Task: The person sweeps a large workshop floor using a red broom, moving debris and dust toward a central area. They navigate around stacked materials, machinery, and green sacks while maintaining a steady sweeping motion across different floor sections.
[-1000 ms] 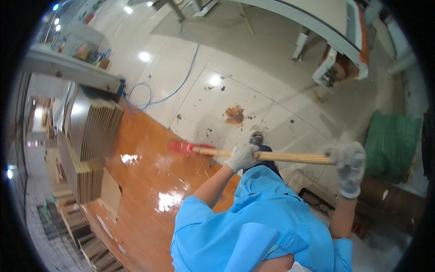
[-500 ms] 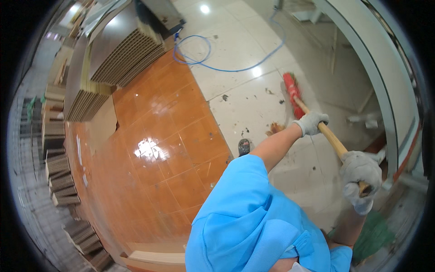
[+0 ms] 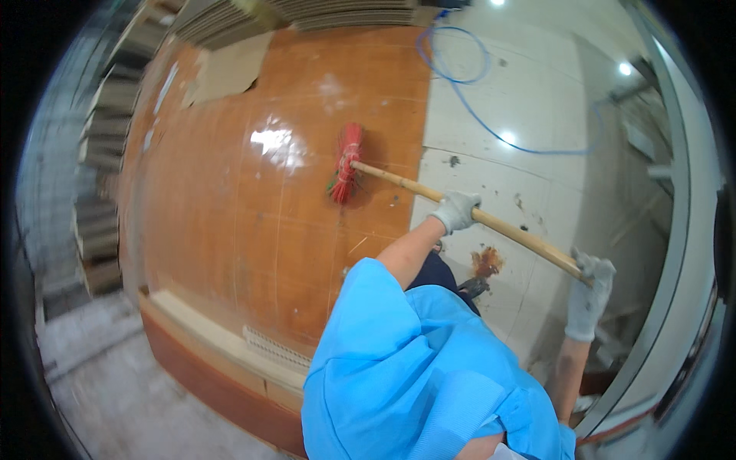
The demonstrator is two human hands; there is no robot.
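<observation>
I hold a broom with a long wooden handle and a red bristle head. The head rests on the glossy orange-brown floor panel. My left hand, in a white work glove, grips the handle about midway. My right hand, also gloved, grips the handle's upper end at the right. A blue smock covers my body at the bottom of the view.
White floor tiles lie to the right, with a rust-coloured stain near my feet. A blue hose loops across the tiles. Stacks of boards line the left and top edges. A flat cardboard sheet lies on the orange floor.
The broom head has swung from the white tiles on the right onto the orange floor. My view has turned, and both hands keep their grip on the handle.
</observation>
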